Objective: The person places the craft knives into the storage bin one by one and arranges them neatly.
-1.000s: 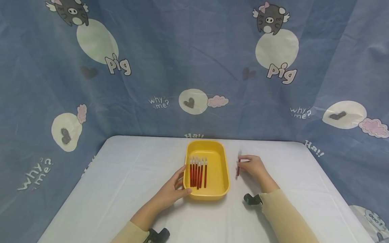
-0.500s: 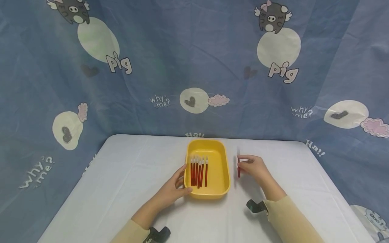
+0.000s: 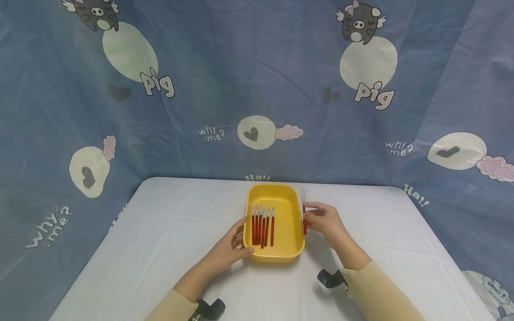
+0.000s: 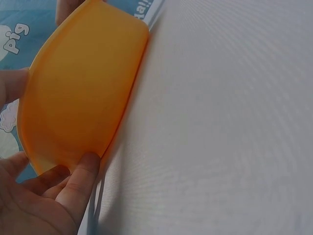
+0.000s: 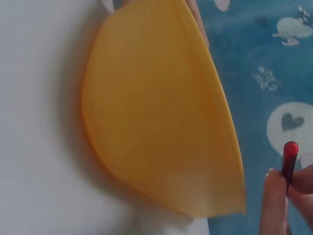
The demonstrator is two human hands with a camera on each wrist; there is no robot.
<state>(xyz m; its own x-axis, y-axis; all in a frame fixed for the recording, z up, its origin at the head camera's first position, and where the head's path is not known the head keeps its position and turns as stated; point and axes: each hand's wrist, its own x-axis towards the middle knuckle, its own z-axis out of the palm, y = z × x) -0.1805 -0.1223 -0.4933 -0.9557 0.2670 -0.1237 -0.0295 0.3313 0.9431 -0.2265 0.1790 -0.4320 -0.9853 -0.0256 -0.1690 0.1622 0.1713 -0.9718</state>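
My left hand (image 3: 228, 250) grips the yellow plastic tray (image 3: 288, 238) at its near left side, thumb over the rim. In the left wrist view its fingers (image 4: 80, 186) press against the tray's outer wall (image 4: 83, 88). Several red pens (image 3: 263, 227) with whitish tops lie side by side in the tray's left half. Just at the tray's right rim, my right hand (image 3: 327, 223) pinches another red pen (image 3: 305, 226) between thumb and fingers, whitish top pointing away. The right wrist view shows that pen's round red end (image 5: 290, 148) above the tray's rim level.
A white cloth-covered table (image 3: 160, 232) lies under everything. Behind it hangs a blue printed curtain (image 3: 225, 89). Dark wrist cameras (image 3: 332, 278) stick out from both sleeves close over the table.
My right hand has moved left with its red pen, from beside the tray up to the tray's right rim. The left hand and the tray stay in place.
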